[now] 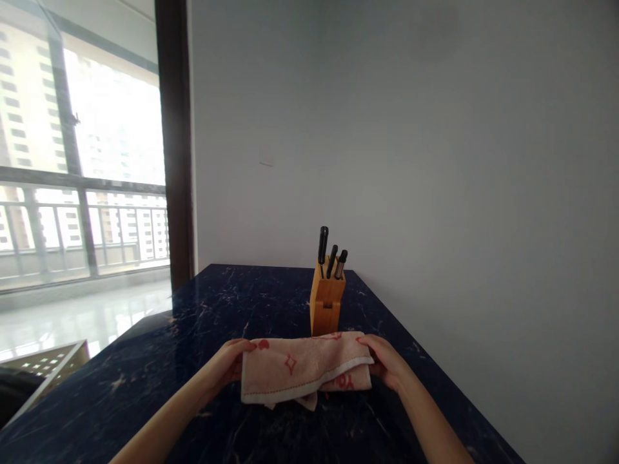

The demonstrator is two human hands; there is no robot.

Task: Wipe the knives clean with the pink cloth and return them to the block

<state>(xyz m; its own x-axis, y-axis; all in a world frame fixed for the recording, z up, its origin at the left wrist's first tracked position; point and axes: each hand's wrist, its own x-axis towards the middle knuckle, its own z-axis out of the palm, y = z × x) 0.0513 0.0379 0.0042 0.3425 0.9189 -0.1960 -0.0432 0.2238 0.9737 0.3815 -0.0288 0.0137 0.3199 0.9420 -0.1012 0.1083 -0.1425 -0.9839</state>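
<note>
A pale pink towel [302,370] with red marks is held stretched and folded just above the dark marble table [145,380]. My left hand [227,364] grips its left edge, fingers curled over the top. My right hand [384,361] grips its right edge the same way. Right behind the towel stands a wooden knife block [326,303] with three black-handled knives [331,254] sticking up from it.
A grey wall runs along the table's right side and back. To the left are a dark window frame [174,142], a balcony railing and a glossy floor. A low pale object [48,364] sits by the table's left edge.
</note>
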